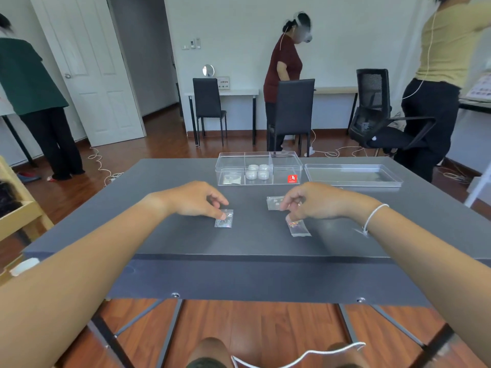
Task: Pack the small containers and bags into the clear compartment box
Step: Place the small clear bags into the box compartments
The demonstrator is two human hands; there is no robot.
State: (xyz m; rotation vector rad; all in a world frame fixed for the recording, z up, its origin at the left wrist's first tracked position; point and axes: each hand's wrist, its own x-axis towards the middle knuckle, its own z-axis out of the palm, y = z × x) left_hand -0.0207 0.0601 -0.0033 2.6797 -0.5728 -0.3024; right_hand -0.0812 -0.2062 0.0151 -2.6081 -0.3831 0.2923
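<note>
The clear compartment box [259,155] stands open at the far middle of the grey table [159,240]. Its middle compartment holds several small round containers [257,171]; a small bag [231,179] lies in its left one. My left hand [196,199] pinches the top of a small clear bag [224,220] lying on the table. My right hand [310,201] pinches another small bag [297,227] at its upper end. A third bag [273,203] lies just left of my right fingers, partly hidden by them.
The box's clear lid [353,175] lies flat to the right of the box. Three people stand in the room beyond the table, among black chairs [292,110] and white cables on the wooden floor. A wooden shelf [18,213] stands at the left.
</note>
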